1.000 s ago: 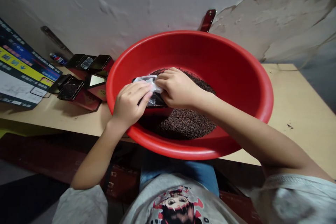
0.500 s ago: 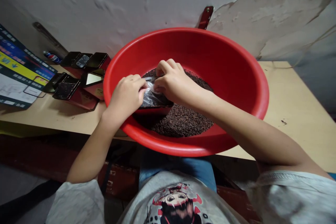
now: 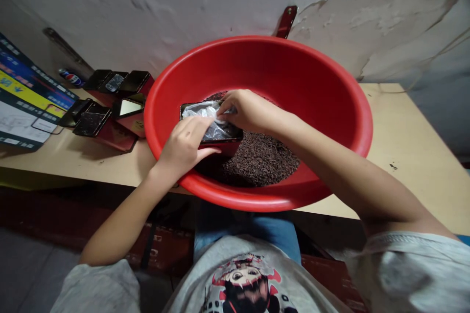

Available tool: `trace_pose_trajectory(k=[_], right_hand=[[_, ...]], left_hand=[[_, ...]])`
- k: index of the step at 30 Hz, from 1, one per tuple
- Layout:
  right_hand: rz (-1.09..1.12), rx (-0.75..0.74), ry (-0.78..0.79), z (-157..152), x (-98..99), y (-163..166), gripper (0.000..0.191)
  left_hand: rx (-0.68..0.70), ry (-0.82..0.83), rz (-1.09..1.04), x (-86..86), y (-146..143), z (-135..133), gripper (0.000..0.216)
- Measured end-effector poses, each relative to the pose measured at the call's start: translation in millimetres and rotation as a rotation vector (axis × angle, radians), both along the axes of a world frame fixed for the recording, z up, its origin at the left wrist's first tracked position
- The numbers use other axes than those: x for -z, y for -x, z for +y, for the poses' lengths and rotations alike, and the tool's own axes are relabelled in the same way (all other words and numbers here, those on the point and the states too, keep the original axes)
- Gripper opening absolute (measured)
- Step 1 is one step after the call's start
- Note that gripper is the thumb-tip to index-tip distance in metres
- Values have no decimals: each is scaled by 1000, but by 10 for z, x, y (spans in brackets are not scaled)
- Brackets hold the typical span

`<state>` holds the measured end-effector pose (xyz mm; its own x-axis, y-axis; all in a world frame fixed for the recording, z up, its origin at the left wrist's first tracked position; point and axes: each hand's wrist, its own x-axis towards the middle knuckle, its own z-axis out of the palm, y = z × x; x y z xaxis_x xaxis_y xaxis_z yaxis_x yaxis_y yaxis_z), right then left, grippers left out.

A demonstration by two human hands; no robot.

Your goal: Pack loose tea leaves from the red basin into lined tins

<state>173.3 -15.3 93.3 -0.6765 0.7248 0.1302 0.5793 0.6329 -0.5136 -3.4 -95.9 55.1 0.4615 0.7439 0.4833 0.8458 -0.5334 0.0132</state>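
Observation:
A dark red rectangular tin (image 3: 230, 149) sits inside a large red basin (image 3: 271, 203), at its left side, over loose dark leaves that look like dried tea (image 3: 266, 164). Crumpled clear plastic bag (image 3: 216, 131) fills the tin's open top. My left hand (image 3: 185, 144) is on the tin, its fingers over the plastic and its thumb spread along the near wall. With thumb and fingertips together, my right hand (image 3: 242, 110) pinches the gathered plastic above the tin. The left fingertips meet the right ones at the plastic.
Several similar tins (image 3: 106, 124) stand left of the basin on a pale wooden table (image 3: 414, 146). Behind them are a Pepsi can (image 3: 71, 78) and a printed sheet (image 3: 25, 98). A dark red strip (image 3: 286, 22) leans on the peeling wall behind the basin.
My left thumb has come away from the plastic down to the tin's near wall. The right hand sits slightly lower, and more of the bag and the tin's far rim shows.

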Motion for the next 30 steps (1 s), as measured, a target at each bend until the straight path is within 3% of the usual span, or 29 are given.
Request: trace_pose_trajectory(k=[3, 6, 13, 21, 26, 30], right_hand=[[-23, -75, 89, 40, -31, -49, 28], [-41, -44, 71, 85, -9, -57, 37], [-18, -91, -47, 128, 119, 1, 22], [-133, -179, -106, 130, 60, 135, 17], [-241, -64, -63, -2, -68, 140, 8], [-160, -137, -27, -69, -30, 28, 18]], left_hand=[[58, -55, 24, 39, 34, 6, 41], [44, -42, 17, 57, 27, 13, 39], [23, 18, 41, 13, 7, 21, 36], [28, 63, 92, -29, 46, 52, 27], [-8, 159, 32, -91, 61, 63, 36], [-32, 162, -10, -160, 1, 86, 38]])
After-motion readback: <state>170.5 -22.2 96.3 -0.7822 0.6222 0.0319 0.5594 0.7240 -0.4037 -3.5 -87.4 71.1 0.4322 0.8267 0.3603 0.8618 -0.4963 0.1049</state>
